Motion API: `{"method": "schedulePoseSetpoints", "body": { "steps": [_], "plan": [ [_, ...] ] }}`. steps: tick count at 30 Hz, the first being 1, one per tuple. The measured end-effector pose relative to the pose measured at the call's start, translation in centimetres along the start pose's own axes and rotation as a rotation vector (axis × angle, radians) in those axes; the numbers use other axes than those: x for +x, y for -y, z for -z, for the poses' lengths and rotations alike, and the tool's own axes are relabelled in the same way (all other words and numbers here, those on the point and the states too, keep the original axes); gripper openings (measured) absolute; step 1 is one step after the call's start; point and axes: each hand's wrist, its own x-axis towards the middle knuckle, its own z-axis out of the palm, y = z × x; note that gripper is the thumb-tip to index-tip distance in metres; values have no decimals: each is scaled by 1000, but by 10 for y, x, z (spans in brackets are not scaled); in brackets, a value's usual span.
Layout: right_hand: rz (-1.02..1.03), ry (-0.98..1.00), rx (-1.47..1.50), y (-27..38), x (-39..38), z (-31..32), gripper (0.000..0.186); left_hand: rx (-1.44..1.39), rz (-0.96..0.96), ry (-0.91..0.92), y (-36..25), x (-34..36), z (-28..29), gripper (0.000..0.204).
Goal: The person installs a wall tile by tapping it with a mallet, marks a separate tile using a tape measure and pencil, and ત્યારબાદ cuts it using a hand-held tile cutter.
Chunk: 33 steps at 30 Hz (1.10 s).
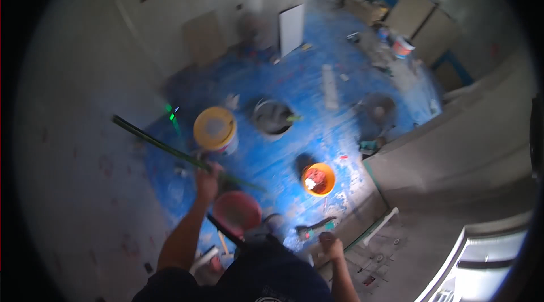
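Observation:
A long, thin dark green bar slants across the left side, its far end near the left wall. My left hand is closed around it towards its nearer end; motion blurs its exact kind. My right hand hangs low beside the edge of a board on the right. Its fingers are smeared, so whether it grips anything does not show. Just left of that hand lies a dark object with green bits, apparently on the floor. A red basin stands below my left hand.
On the blue-covered floor stand a yellow-lidded bucket, a dark bucket and an orange bucket with reddish contents. Green light marks show by the left wall. Boards lean at the far right, near a white-and-red bucket.

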Motion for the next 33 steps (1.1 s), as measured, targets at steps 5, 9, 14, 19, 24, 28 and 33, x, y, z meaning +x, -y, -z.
{"method": "schedulePoseSetpoints", "body": {
  "steps": [5, 9, 14, 19, 24, 28, 33],
  "plan": [
    [60, 284, -347, -95, 0, -8, 9, 554, 195, -248, 64, -16, 144, 39],
    [-797, 548, 474, -110, 19, -1, 17, 856, 401, -249, 166, -109, 198, 33],
    [-700, 405, 477, -119, 65, 47, 26, 973, 937, -51, 174, -177, 156, 61],
    [-708, 192, 680, -113, 144, 97, 31, 596, 742, 126, 174, -136, 24, 43],
    [-713, 89, 772, -134, 187, 143, 28, -55, 760, 428, 89, -45, -179, 39],
    [-729, -9, 514, -182, 198, 186, 25, -36, 452, 652, -64, 49, -282, 41],
    [-466, -110, 958, -25, 292, 309, 23, 48, 435, 773, -90, 114, -321, 35]
  ]
}}
